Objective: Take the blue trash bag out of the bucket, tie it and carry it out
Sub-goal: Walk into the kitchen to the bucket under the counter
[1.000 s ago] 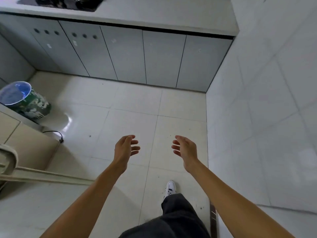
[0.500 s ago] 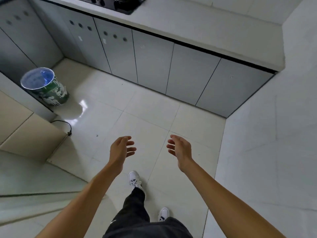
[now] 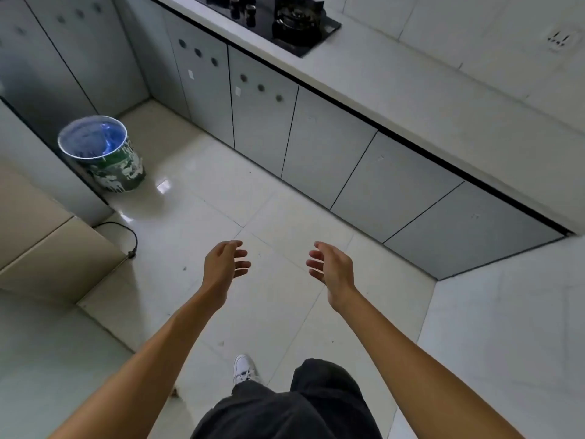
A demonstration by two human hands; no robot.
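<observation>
Both bare arms reach forward over the glossy white tiled floor (image 3: 196, 198). The left hand (image 3: 221, 267) hangs palm inward with its fingers loosely spread and slightly curled, holding nothing. The right hand (image 3: 332, 267) faces it, well apart, fingers likewise parted and curled, and it too is empty.

The round green-and-white patterned bucket (image 3: 117, 167) stands upright on the floor at the far left, well apart from both hands. The blue plastic trash bag (image 3: 91, 139) sits inside it, its edge folded over the rim; the bag's contents are too blurred to tell. The bucket stands in the corner where a row of grey cabinet doors (image 3: 316, 144) meets a darker panel on the left.

A pale countertop (image 3: 395, 87) runs diagonally from the far middle to the right, and a black gas hob (image 3: 285, 17) is set into it at the far end. A thin black cable (image 3: 129, 236) curls on the floor near the left, beside a beige cabinet (image 3: 47, 248). At the near edge, dark trousers (image 3: 285, 407) and one white shoe (image 3: 243, 369) show between the arms.
</observation>
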